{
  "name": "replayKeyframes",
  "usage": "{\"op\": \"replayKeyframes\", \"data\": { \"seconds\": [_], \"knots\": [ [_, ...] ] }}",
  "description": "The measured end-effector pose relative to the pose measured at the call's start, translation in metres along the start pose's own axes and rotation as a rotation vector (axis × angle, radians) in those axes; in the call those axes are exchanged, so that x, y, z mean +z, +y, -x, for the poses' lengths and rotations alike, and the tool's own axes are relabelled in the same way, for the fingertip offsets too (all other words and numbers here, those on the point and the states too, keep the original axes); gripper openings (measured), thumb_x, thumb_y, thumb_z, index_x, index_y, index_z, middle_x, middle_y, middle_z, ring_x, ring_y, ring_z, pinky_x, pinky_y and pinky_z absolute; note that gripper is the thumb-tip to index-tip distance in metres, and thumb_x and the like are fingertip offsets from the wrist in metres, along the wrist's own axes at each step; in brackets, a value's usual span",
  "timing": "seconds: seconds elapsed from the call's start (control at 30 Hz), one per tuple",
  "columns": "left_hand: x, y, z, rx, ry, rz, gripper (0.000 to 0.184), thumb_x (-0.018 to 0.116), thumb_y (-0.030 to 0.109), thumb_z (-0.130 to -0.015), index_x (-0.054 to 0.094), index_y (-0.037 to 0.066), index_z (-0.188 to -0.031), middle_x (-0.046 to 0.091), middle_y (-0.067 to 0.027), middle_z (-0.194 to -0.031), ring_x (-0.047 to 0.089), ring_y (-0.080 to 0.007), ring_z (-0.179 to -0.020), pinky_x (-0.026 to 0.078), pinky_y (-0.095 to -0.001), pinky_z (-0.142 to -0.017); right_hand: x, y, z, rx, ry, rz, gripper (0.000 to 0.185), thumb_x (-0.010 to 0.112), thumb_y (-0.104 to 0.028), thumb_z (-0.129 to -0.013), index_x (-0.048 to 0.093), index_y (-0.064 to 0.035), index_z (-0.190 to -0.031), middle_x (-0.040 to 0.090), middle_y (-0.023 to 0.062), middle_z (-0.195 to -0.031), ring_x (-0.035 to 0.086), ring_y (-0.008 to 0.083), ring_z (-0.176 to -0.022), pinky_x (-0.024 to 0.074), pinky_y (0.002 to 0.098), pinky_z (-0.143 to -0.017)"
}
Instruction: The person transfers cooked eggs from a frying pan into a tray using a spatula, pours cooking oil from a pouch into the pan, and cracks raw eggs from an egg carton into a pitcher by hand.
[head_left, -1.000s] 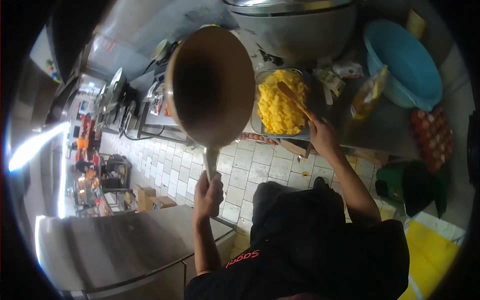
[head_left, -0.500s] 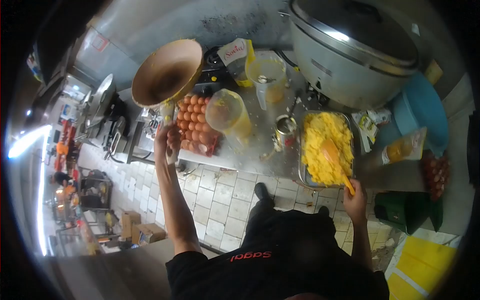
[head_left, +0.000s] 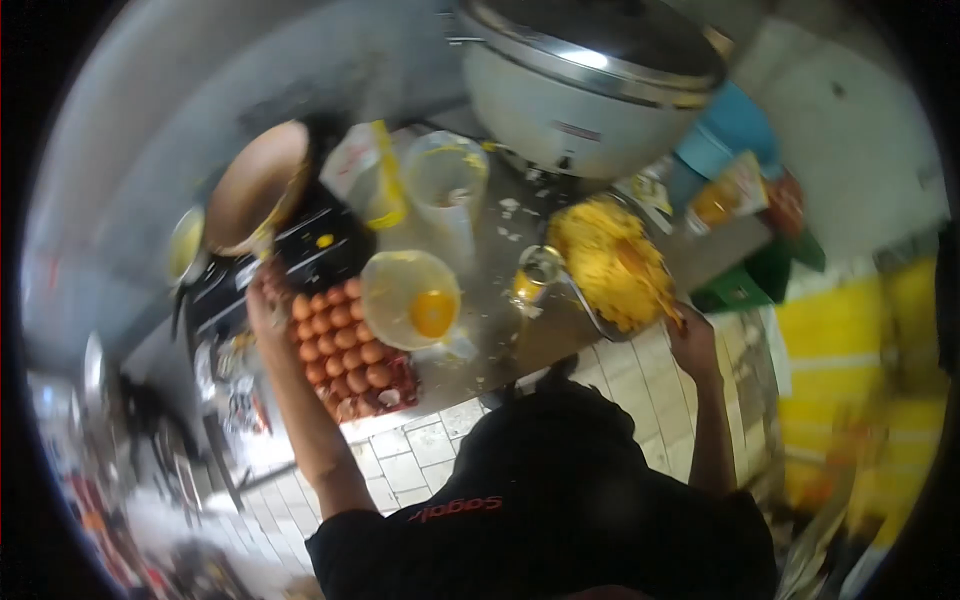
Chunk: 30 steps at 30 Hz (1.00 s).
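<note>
My left hand (head_left: 268, 292) is closed around the handle of a frying pan (head_left: 262, 185), which is tilted with its brown inside showing above the black stove (head_left: 318, 245). Scrambled eggs (head_left: 600, 250) fill a metal tray (head_left: 588, 308) on the right of the counter. My right hand (head_left: 692, 342) grips an orange spatula (head_left: 632, 260) whose blade rests on the eggs; motion blurs it. Just right of my left forearm lies a carton of brown eggs (head_left: 340, 340). Beside it stands a translucent jug (head_left: 400, 285) with a yellow yolk-like mass inside.
A large rice cooker (head_left: 570, 110) stands at the back. Near it are another clear jug (head_left: 445, 185), an opened can (head_left: 538, 270), a yellow-white bag (head_left: 370, 175) and a blue basin (head_left: 728, 130). A second pan (head_left: 187, 245) sits at the far left. Crumbs litter the metal counter (head_left: 500, 335).
My view has swung and tilted, shifting the whole scene. The pan has moved away from me, over the stove. My right hand keeps hold of the spatula at the egg tray.
</note>
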<state>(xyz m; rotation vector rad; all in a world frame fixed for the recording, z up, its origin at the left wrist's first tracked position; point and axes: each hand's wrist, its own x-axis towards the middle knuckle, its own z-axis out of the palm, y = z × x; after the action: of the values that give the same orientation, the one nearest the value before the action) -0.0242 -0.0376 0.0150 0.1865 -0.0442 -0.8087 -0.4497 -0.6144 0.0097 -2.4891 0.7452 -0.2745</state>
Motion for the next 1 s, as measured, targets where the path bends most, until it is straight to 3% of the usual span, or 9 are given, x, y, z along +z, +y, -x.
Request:
{"op": "replayKeyframes", "data": {
  "seconds": [0.17,0.37,0.57,0.6,0.73,0.87,0.9,0.93,1.0],
  "knots": [
    [-0.04,0.006,0.003,0.179,0.272,-0.318,0.026,0.047,0.022,-0.104,0.056,-0.002,-0.106,0.044,0.0008,-0.068,0.041,-0.0073,-0.053,0.038,-0.0203,-0.044,0.019,-0.021,-0.034,-0.135,0.139,0.088,0.038,0.059,-0.012,-0.093,0.059,-0.0096,-0.131,0.061,0.0221,-0.085,0.061,0.0342,-0.072,0.0495,0.04,-0.067],
    [-0.021,-0.008,0.001,0.303,0.439,-0.543,0.04,0.049,0.038,-0.103,0.059,0.0,-0.104,0.06,-0.0057,-0.074,0.056,-0.0119,-0.061,0.049,-0.0218,-0.05,0.078,-0.02,-0.057,-0.165,-0.146,0.537,0.051,0.051,-0.011,-0.087,0.051,0.0003,-0.137,0.064,0.0252,-0.094,0.064,0.0421,-0.085,0.0522,0.0468,-0.078],
    [-0.012,-0.021,0.018,0.361,0.604,-0.784,0.053,0.052,0.055,-0.097,0.061,0.002,-0.101,0.064,-0.0061,-0.08,0.061,-0.0163,-0.068,0.053,-0.0258,-0.065,0.007,-0.06,-0.09,-0.128,-0.578,0.6,0.046,0.05,-0.011,-0.089,0.055,0.0009,-0.132,0.064,0.0272,-0.098,0.063,0.0413,-0.092,0.0496,0.0474,-0.084],
    [-0.018,-0.018,0.031,0.376,0.54,-0.823,0.053,0.054,0.052,-0.097,0.061,0.001,-0.106,0.065,-0.01,-0.087,0.062,-0.0192,-0.075,0.052,-0.0307,-0.072,-0.011,-0.073,-0.088,-0.143,-0.52,0.549,0.045,0.049,-0.01,-0.089,0.056,0.0002,-0.132,0.064,0.0272,-0.098,0.063,0.0413,-0.093,0.0495,0.0477,-0.084],
    [0.004,-0.048,0.078,1.022,1.029,-1.086,0.048,0.058,0.042,-0.097,0.057,0.002,-0.124,0.064,-0.0163,-0.103,0.063,-0.0243,-0.085,0.052,-0.0366,-0.081,-0.016,-0.078,-0.07,-0.236,-0.371,0.482,0.04,0.047,-0.012,-0.092,0.057,-0.0056,-0.13,0.067,0.0247,-0.094,0.066,0.0402,-0.088,0.0522,0.0492,-0.078],
    [0.107,-0.167,0.107,1.586,1.376,-1.219,0.029,0.054,0.024,-0.099,0.057,-0.002,-0.111,0.065,-0.0115,-0.092,0.062,-0.0215,-0.078,0.052,-0.0342,-0.077,0.028,-0.027,-0.05,-0.331,-0.349,0.531,0.038,0.045,-0.013,-0.094,0.056,-0.0047,-0.129,0.066,0.0253,-0.094,0.066,0.04,-0.088,0.0518,0.0488,-0.08],
    [0.113,-0.201,0.112,1.621,1.308,-1.335,0.024,0.052,0.022,-0.099,0.055,-0.002,-0.104,0.062,-0.0098,-0.085,0.06,-0.0197,-0.074,0.052,-0.0333,-0.075,0.027,-0.021,-0.055,-0.365,-0.314,0.515,0.038,0.044,-0.013,-0.094,0.055,-0.0045,-0.129,0.066,0.0253,-0.094,0.066,0.0399,-0.088,0.0518,0.0487,-0.08],
    [0.12,-0.232,0.117,1.649,1.234,-1.459,0.022,0.05,0.019,-0.1,0.054,-0.001,-0.097,0.06,-0.008,-0.078,0.058,-0.0179,-0.071,0.051,-0.0324,-0.073,-0.004,-0.044,-0.078,-0.225,-0.611,0.487,0.038,0.044,-0.012,-0.094,0.055,-0.0045,-0.129,0.067,0.0246,-0.094,0.066,0.0396,-0.089,0.0516,0.0487,-0.081],
    [0.101,-0.298,0.108,1.493,1.007,-1.556,0.017,0.048,0.015,-0.099,0.051,0.0,-0.091,0.054,-0.0058,-0.07,0.053,-0.0148,-0.067,0.048,-0.0305,-0.068,-0.035,-0.034,-0.099,-0.404,-0.575,0.446,0.043,0.049,-0.008,-0.09,0.056,-0.0038,-0.132,0.064,0.0255,-0.084,0.065,0.0404,-0.08,0.0506,0.0506,-0.072]
  ]
}}
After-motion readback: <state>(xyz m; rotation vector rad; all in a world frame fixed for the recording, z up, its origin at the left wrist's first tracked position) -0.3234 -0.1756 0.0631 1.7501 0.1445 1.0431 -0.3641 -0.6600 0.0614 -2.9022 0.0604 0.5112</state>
